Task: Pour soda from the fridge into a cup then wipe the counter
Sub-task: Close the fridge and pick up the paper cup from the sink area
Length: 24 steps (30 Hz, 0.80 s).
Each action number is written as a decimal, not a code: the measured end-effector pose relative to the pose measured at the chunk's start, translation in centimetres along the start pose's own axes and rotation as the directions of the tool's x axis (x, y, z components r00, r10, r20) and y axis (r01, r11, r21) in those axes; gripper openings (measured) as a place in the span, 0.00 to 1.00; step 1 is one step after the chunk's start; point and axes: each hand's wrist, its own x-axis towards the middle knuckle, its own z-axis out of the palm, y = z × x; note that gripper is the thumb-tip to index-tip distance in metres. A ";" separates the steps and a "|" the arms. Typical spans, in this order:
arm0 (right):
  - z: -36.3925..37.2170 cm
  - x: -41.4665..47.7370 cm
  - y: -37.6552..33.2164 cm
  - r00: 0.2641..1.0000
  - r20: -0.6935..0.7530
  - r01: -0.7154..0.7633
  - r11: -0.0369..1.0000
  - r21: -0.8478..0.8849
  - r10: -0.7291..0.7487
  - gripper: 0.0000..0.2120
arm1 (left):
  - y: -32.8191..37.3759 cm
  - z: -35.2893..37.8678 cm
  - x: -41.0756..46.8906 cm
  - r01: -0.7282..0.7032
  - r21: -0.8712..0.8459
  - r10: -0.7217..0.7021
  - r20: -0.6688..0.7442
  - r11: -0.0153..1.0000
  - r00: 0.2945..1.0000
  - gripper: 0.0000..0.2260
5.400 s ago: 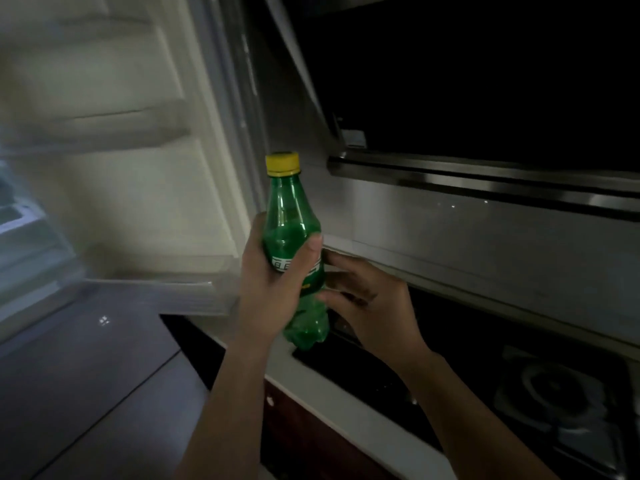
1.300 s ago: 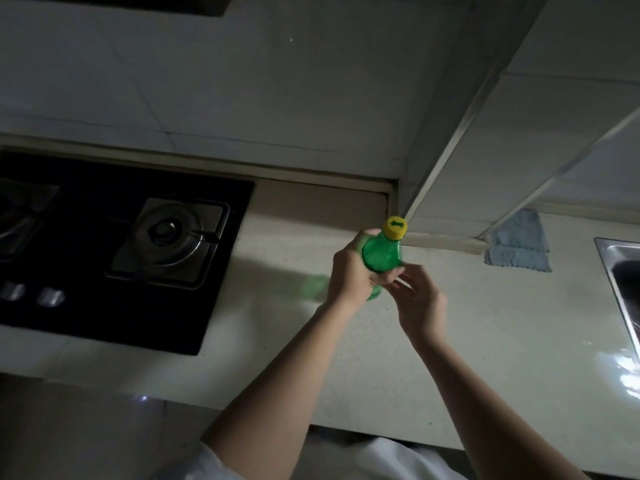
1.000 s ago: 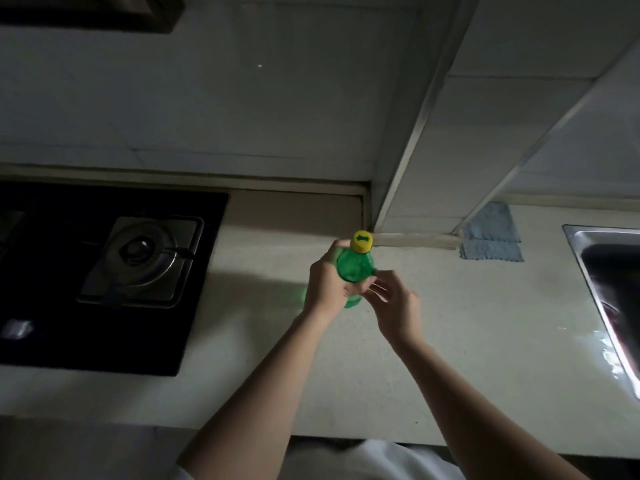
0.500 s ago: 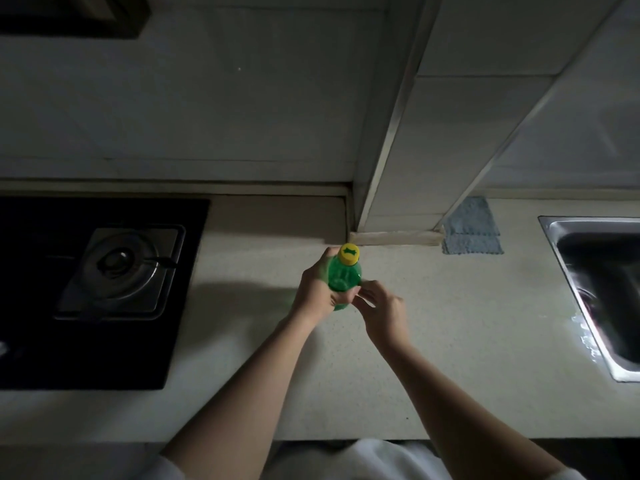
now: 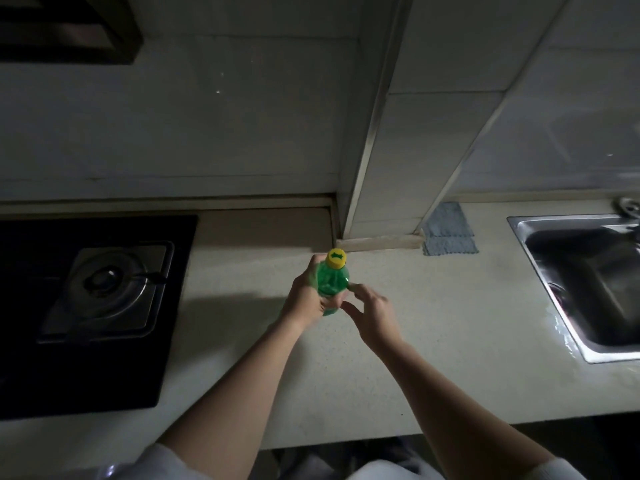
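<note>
Item: soda task, early stage
- Near edge: two bare forearms and pale sleeves reach over the front of the counter [image 5: 398,358], a light speckled top
- Left hand [image 5: 306,299]: wrapped round the body of the green soda bottle [image 5: 333,284], held upright over the middle of the counter; whether its base rests on the top cannot be told
- Right hand [image 5: 372,315]: loosely spread, thumb and forefinger tips just touching the bottle's right side, gripping nothing
- Yellow cap [image 5: 336,258]: on the bottle, so judged unopened
- Done, as judged: bottle out of the fridge and brought to the counter
- Left to do: uncap, pour, wipe; no cup in view
- Left: black gas hob [image 5: 86,306] with one burner [image 5: 107,282], set into the counter
- Right: steel sink [image 5: 585,282], wet sheen on the counter beside it
- Far: folded blue-grey cloth [image 5: 448,233] against the wall, well apart from the bottle, likely for the wipe
- Beyond: pale tiled wall [image 5: 207,116] with a boxed column [image 5: 398,150]; room dim
</note>
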 end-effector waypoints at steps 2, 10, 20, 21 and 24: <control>-1.3 -0.4 0.1 0.998 0.046 0.040 0.999 -0.034 -0.038 0.20 | 0.3 -1.0 -0.4 0.024 0.159 -0.034 0.060 0.987 0.998 0.22; -3.9 -2.9 1.5 0.946 0.291 0.179 0.978 -0.108 -0.142 0.29 | 0.3 -6.4 -7.2 0.011 0.544 0.039 -0.080 0.839 0.996 0.31; 1.7 -4.9 -10.5 0.628 0.615 0.645 0.761 -0.068 -0.477 0.23 | -3.1 -12.9 -29.6 0.448 0.707 -0.191 -0.415 0.548 0.889 0.12; 2.0 -5.3 -12.5 0.599 0.624 0.679 0.731 -0.063 -0.502 0.23 | -3.4 -13.5 -32.1 0.475 0.697 -0.192 -0.447 0.536 0.873 0.12; 3.3 -6.8 -17.8 0.510 0.655 0.767 0.640 -0.051 -0.558 0.24 | -3.9 -14.8 -39.4 0.547 0.642 -0.172 -0.552 0.536 0.816 0.12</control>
